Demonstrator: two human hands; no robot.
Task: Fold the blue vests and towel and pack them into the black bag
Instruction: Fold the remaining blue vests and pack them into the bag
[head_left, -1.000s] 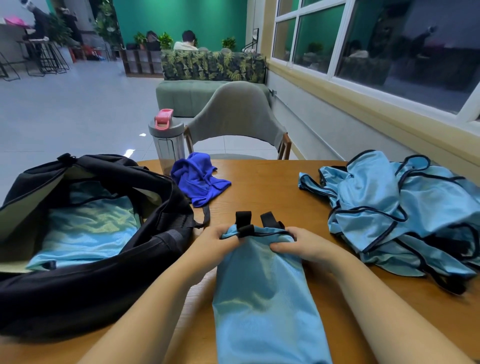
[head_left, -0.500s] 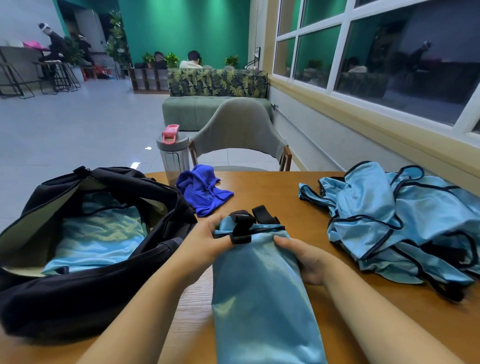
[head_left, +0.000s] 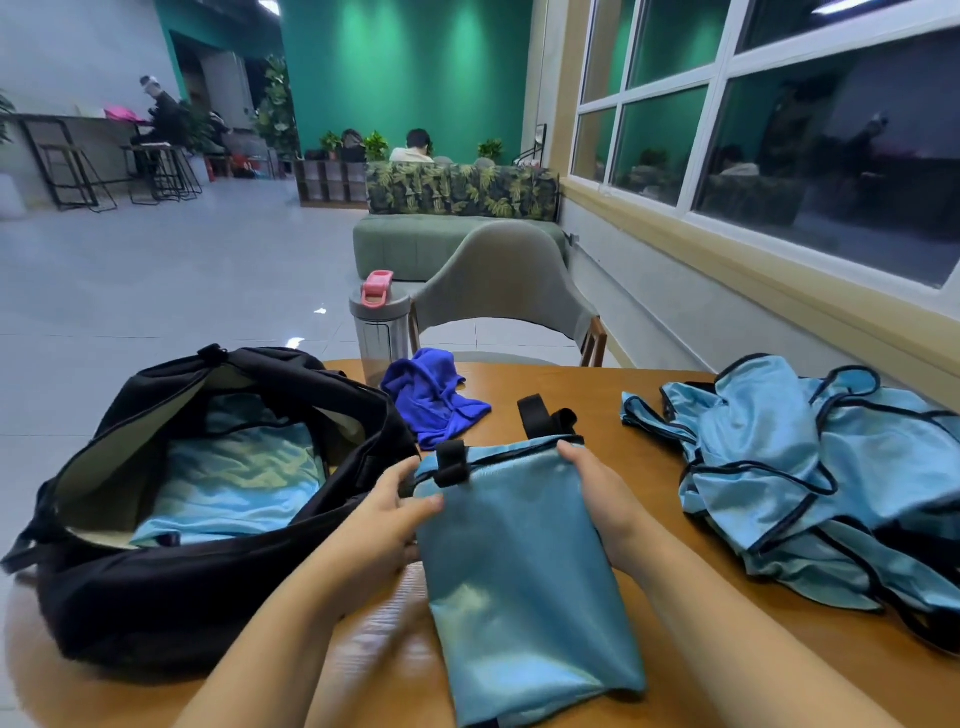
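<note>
A light blue vest (head_left: 514, 566) folded into a long strip lies in front of me on the wooden table (head_left: 582, 395), its black straps at the far end. My left hand (head_left: 395, 509) grips its left edge near the top, and my right hand (head_left: 597, 493) grips its right edge. The open black bag (head_left: 156, 597) stands at the left with a folded light blue vest (head_left: 234, 478) inside. A crumpled royal blue towel (head_left: 431, 400) lies beyond the bag's right end. A heap of unfolded light blue vests (head_left: 810, 478) fills the right side.
A clear water bottle (head_left: 376, 332) with a pink lid stands at the table's far edge behind the towel. A grey chair (head_left: 504, 280) faces me across the table. A wall with windows runs along the right. People sit far off in the room.
My right hand slid down from the strap end to the vest's right edge. The left hand shifted to the left edge. The vest's top end has lifted and turned slightly toward the bag.
</note>
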